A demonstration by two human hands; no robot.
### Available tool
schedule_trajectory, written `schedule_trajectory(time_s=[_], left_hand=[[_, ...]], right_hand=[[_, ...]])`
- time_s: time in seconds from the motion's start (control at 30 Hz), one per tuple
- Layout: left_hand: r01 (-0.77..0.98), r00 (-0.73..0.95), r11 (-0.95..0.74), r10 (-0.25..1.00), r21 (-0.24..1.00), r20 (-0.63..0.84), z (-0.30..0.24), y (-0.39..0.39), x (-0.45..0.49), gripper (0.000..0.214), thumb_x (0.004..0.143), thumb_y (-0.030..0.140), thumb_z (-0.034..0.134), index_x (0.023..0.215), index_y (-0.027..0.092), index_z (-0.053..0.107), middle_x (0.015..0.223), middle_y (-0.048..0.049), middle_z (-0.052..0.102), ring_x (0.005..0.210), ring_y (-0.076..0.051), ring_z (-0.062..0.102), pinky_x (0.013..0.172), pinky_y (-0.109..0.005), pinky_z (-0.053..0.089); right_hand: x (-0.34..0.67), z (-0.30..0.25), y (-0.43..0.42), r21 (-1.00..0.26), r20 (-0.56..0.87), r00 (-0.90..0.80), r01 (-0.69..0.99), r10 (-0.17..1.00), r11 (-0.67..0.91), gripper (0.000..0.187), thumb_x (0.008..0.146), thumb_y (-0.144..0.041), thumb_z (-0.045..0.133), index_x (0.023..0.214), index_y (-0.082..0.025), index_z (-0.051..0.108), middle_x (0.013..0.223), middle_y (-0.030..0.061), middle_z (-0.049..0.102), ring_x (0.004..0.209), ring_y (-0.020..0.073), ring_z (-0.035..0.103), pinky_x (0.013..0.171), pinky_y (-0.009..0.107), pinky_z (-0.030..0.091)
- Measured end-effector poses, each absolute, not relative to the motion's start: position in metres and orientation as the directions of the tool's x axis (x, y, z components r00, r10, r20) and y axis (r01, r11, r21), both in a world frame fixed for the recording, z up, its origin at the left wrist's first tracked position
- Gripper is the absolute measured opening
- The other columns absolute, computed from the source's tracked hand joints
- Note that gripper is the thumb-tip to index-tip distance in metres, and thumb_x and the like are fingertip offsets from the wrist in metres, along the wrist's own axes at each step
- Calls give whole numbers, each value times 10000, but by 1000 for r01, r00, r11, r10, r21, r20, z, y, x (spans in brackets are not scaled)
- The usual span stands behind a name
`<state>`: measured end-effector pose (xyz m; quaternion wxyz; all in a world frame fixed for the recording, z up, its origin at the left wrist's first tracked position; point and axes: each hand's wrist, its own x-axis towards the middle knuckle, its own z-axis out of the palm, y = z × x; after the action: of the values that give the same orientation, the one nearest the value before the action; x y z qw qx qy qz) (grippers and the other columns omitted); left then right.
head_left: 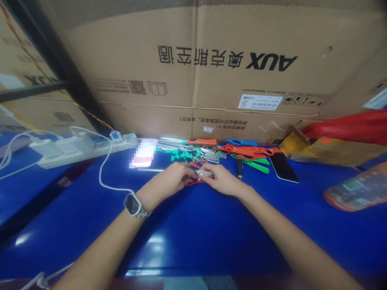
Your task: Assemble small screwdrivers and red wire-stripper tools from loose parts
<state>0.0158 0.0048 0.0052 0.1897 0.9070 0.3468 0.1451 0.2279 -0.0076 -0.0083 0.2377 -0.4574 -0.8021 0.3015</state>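
Observation:
My left hand (179, 176) is closed, its fingertips on an orange lighter casing (196, 164) that lies low over the blue table. A thin silver rod (150, 170) sticks out to the left behind that hand. My right hand (222, 180) pinches a small clear-and-silver lighter insert (205, 173) against the same casing; the fingers hide much of both parts. Just behind the hands are more clear-and-silver inserts (211, 154) and small teal parts (181, 153). A yellow-and-black screwdriver (239, 167) lies right of my right hand.
Orange casings (250, 151), a blue casing (240, 142) and green casings (256, 166) lie at the back. A dark phone (284, 167), a plastic jar (356, 189) and an open carton (332, 151) stand right. Left are a lit, blurred screen (143, 154) and a power strip (90, 152) with cables.

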Motion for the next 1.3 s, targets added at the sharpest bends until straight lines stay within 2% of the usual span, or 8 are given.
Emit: schedule_trajectory(time_s=[0.33,0.53,0.7,0.87,0.93,1.03,1.13,1.3], left_hand=[[609,727,-704,680,366,98,7,-2,27,287,858,22,492,724,153,709,815,-58,623,698,-133,580,633,-243,412],[671,708,-687,705,280,34,16,-25,29,233,839,77,503,833,163,719,930,-85,634,758,-175,631,709,-294,482],[715,686,-681,727,157,25,15,-30,37,204,908,160,521,959,137,716,1008,-118,634,801,-203,644,757,-330,519],[717,693,-693,720,77,36,9,-21,38,274,954,130,435,867,128,695,983,-115,629,743,-177,637,709,-302,515],[718,693,-693,721,66,26,9,-20,37,285,964,143,425,854,132,688,971,-110,621,720,-172,632,696,-299,514],[713,699,-699,714,52,23,10,-19,35,293,969,146,414,876,126,691,969,-112,619,709,-167,628,691,-298,513],[696,714,-715,699,64,43,9,-19,33,279,964,135,428,898,128,698,964,-107,623,732,-170,631,706,-297,515],[677,714,-718,694,160,92,5,-16,29,284,976,165,447,908,142,722,957,-94,625,746,-167,630,729,-295,511]], right_hand=[[228,-15,-8,-651,99,-474,634,875,417,135,936,-286,533,897,-183,611,781,15,651,699,155,559,643,256,362],[225,-19,-9,-599,182,-506,623,843,503,69,925,-203,523,885,-179,574,844,30,645,758,161,544,724,286,365],[226,-21,-8,-684,142,-458,595,877,422,66,906,-232,544,900,-192,596,718,-14,610,654,141,516,657,265,366],[234,-15,-2,-785,154,-388,510,908,352,175,898,-312,592,1031,-199,583,711,-29,618,629,141,547,623,257,399],[237,-13,1,-737,193,-373,555,907,385,165,902,-346,609,967,-196,591,753,-8,646,670,152,573,659,273,412],[239,-14,5,-524,293,-377,705,879,478,176,910,-360,621,872,-189,636,892,50,667,860,203,594,784,334,405],[236,-17,4,-347,359,-382,792,852,502,161,907,-337,626,994,-210,675,1058,90,638,1025,255,547,869,396,375],[232,-13,-10,-339,422,-435,738,795,583,180,919,-252,578,1070,-214,667,1084,91,614,1058,239,529,895,379,371]])
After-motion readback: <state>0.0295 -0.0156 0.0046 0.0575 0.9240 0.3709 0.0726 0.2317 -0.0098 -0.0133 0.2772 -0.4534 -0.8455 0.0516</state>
